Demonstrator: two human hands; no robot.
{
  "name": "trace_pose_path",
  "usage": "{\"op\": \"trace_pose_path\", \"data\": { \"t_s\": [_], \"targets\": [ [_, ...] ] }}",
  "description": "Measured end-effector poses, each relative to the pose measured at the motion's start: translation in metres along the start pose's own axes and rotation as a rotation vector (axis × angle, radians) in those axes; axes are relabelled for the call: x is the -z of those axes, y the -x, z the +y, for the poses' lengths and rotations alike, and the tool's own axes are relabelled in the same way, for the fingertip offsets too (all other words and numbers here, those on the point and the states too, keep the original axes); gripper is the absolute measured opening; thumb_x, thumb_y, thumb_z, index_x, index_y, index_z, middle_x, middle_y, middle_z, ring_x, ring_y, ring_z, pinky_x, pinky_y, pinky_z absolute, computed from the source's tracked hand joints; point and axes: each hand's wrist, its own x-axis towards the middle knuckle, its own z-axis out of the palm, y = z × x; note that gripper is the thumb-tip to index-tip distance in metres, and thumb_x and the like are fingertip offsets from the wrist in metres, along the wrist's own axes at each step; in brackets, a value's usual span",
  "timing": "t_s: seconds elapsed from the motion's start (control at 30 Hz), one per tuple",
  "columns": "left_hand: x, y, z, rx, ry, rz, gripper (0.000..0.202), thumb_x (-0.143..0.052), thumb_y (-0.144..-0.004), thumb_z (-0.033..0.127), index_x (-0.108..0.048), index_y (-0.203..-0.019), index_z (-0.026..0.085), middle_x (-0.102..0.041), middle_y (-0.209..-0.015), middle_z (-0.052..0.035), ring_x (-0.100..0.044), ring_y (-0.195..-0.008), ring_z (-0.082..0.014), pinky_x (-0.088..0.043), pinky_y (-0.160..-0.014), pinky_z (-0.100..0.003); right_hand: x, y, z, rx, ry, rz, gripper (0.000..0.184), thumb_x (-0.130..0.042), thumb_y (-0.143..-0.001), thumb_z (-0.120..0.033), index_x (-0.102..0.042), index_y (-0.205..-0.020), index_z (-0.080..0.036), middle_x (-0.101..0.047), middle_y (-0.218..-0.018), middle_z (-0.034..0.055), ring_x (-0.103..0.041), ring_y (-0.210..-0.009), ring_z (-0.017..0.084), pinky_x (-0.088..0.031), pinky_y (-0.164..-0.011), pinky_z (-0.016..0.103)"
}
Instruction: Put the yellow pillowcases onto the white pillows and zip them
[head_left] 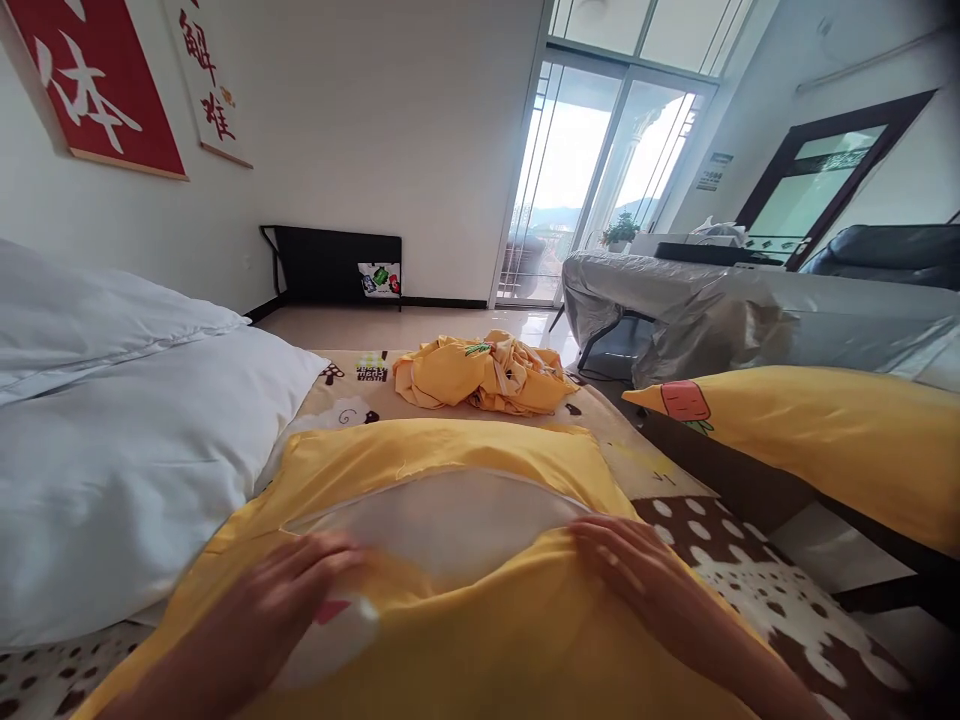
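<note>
A yellow pillowcase [480, 640] lies in front of me around a white pillow [442, 515]. The white shows through a wide, curved opening across the case. My left hand [296, 580] has its fingers bent over the near edge of this opening, at its left end, slightly blurred. At the right end, my right hand [622, 555] grips the same edge, fingertips just at the opening and thumb hidden. A white and pink printed patch shows on the case beside my left wrist. Beyond the pillow sits a crumpled heap of yellow fabric [487, 372].
White pillows [127, 450] are piled along the left. On the right is another yellow-cased pillow [817, 435] with a carrot print. Under everything spreads a patterned blanket [750, 570]. A plastic-covered table [675, 295] stands behind, near glass doors [592, 180].
</note>
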Motion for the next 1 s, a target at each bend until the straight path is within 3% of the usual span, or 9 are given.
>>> {"op": "trace_pose_path", "data": {
  "t_s": [0.07,0.13,0.23,0.33,0.47,0.57,0.67,0.83,1.0],
  "targets": [
    [-0.004,-0.037,0.010,-0.026,0.051,-0.154,0.034,-0.037,-0.093,0.032,-0.053,-0.123,0.030,-0.057,-0.127,-0.0035,-0.052,-0.115,-0.0212,-0.042,-0.097,-0.032,0.000,-0.033,-0.020,0.072,-0.055,-0.124,0.028,-0.045,-0.087,-0.034,-0.061,-0.109,-0.026,-0.061,-0.113,0.0071,-0.054,-0.108,0.024,-0.043,-0.097,0.042],
    [-0.004,-0.063,0.018,-0.016,0.083,-0.288,0.027,-0.044,-0.090,0.035,-0.059,-0.108,0.023,-0.062,-0.113,-0.0058,-0.057,-0.104,-0.0223,-0.045,-0.089,-0.032,-0.001,-0.048,-0.023,0.058,-0.098,-0.246,0.023,-0.057,-0.081,-0.032,-0.061,-0.101,-0.024,-0.061,-0.106,0.0053,-0.055,-0.101,0.022,-0.044,-0.092,0.037],
    [0.004,-0.077,0.026,-0.021,0.134,-0.398,0.012,-0.053,-0.079,0.028,-0.052,-0.071,0.019,-0.062,-0.087,-0.0034,-0.057,-0.087,-0.0196,-0.045,-0.077,-0.028,0.000,-0.050,-0.015,0.009,-0.128,-0.369,0.023,-0.066,-0.071,-0.028,-0.062,-0.094,-0.022,-0.061,-0.098,0.0026,-0.055,-0.097,0.020,-0.045,-0.087,0.032],
    [0.019,-0.080,0.031,-0.015,0.240,-0.421,0.024,-0.047,-0.076,0.018,-0.031,-0.058,0.019,-0.054,-0.070,0.0006,-0.054,-0.076,-0.0152,-0.042,-0.071,-0.024,0.005,-0.047,-0.019,0.052,-0.114,-0.354,0.006,-0.057,-0.076,-0.020,-0.060,-0.081,-0.020,-0.060,-0.087,0.0021,-0.055,-0.088,0.018,-0.045,-0.081,0.029],
    [0.032,-0.085,0.021,0.056,0.437,-0.361,0.025,-0.042,-0.084,0.025,-0.029,-0.063,0.021,-0.039,-0.051,0.0061,-0.042,-0.050,-0.0099,-0.038,-0.057,-0.022,0.015,-0.052,-0.036,0.130,-0.128,-0.286,0.007,-0.051,-0.083,-0.022,-0.055,-0.078,-0.020,-0.061,-0.086,0.0028,-0.055,-0.083,0.016,-0.044,-0.076,0.027],
    [0.022,-0.087,0.001,0.140,0.379,-0.112,0.030,-0.042,-0.088,0.040,-0.036,-0.067,0.021,-0.039,-0.054,0.0057,-0.038,-0.050,-0.0095,-0.033,-0.051,-0.022,0.009,-0.059,-0.035,0.056,-0.110,-0.147,0.016,-0.045,-0.089,-0.030,-0.051,-0.078,-0.021,-0.060,-0.081,0.0027,-0.055,-0.074,0.015,-0.044,-0.068,0.026],
    [-0.001,-0.088,-0.016,0.102,0.197,0.079,0.037,-0.035,-0.091,0.045,-0.036,-0.065,0.020,-0.046,-0.059,0.0033,-0.041,-0.055,-0.0105,-0.033,-0.054,-0.023,-0.012,-0.064,-0.023,-0.006,-0.068,0.047,0.023,-0.038,-0.093,-0.037,-0.052,-0.082,-0.021,-0.062,-0.081,0.0043,-0.057,-0.075,0.018,-0.045,-0.068,0.028],
    [-0.030,-0.076,-0.039,0.104,-0.106,-0.046,0.036,-0.033,-0.094,0.042,-0.053,-0.074,0.020,-0.062,-0.066,-0.0013,-0.056,-0.059,-0.0162,-0.035,-0.057,-0.027,-0.032,-0.055,0.004,-0.012,-0.002,0.019,0.025,-0.042,-0.092,-0.041,-0.058,-0.088,-0.022,-0.065,-0.090,0.0048,-0.060,-0.083,0.020,-0.047,-0.075,0.032],
    [-0.005,-0.069,-0.047,0.155,-0.269,-0.043,0.037,-0.035,-0.093,0.040,-0.056,-0.071,0.019,-0.062,-0.075,-0.0048,-0.058,-0.072,-0.0204,-0.040,-0.066,-0.031,-0.019,-0.049,0.030,-0.048,0.016,0.151,0.024,-0.039,-0.093,-0.035,-0.054,-0.082,-0.020,-0.061,-0.085,0.0052,-0.058,-0.076,0.017,-0.047,-0.068,0.028]
  ]
}}
